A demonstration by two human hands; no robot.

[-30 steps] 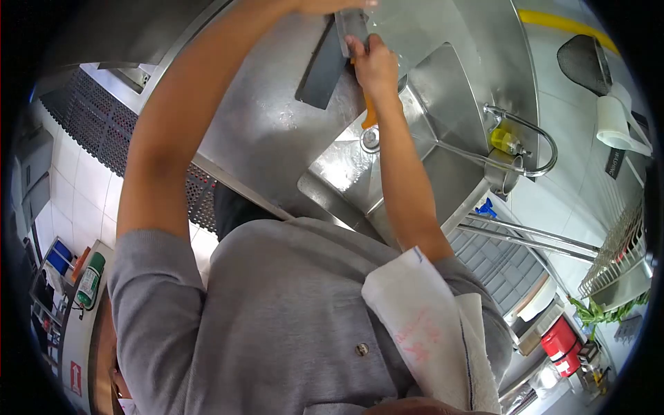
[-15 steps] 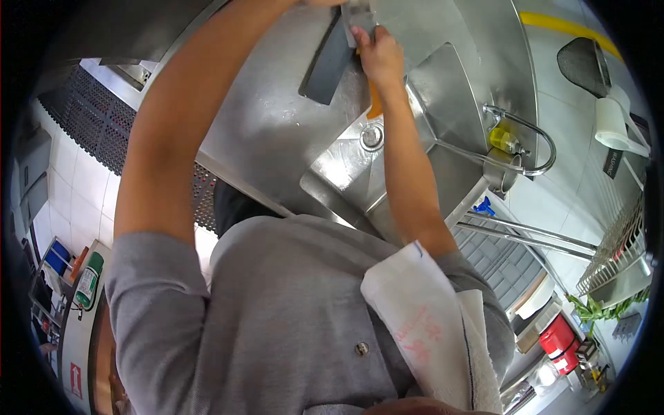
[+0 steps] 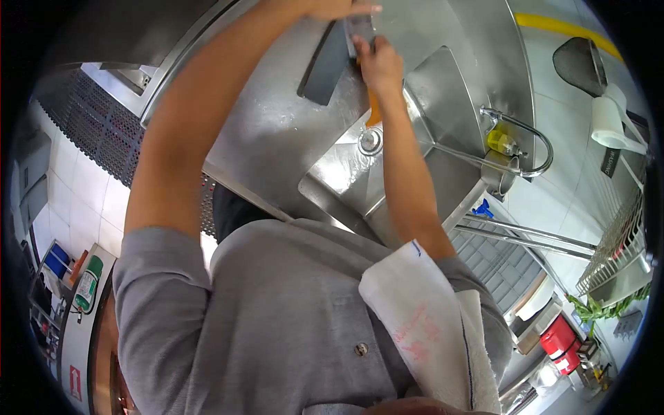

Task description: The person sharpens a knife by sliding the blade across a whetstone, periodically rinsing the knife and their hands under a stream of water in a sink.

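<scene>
My right hand (image 3: 382,66) is closed around the orange handle (image 3: 375,111) of a knife, with its thumb and fingers up near the blade. The wide metal blade (image 3: 360,28) lies across the far part of a dark grey sharpening stone (image 3: 325,72). At the top edge of the view, my left hand (image 3: 339,8) reaches over the far end of the blade, fingers stretched out; part of it is cut off. The stone rests at a slant on the wet steel counter (image 3: 256,124), just left of the sink.
A steel sink with a round drain (image 3: 370,140) lies below the knife handle. To its right stand a curved faucet (image 3: 543,149) and a yellow soap bottle (image 3: 501,142). A strainer (image 3: 579,66) and a white scoop (image 3: 612,123) hang on the tiled wall.
The knife has slid slightly toward me, its orange handle now lower over the sink. My left hand has come further into view, its fingers reaching right across the blade.
</scene>
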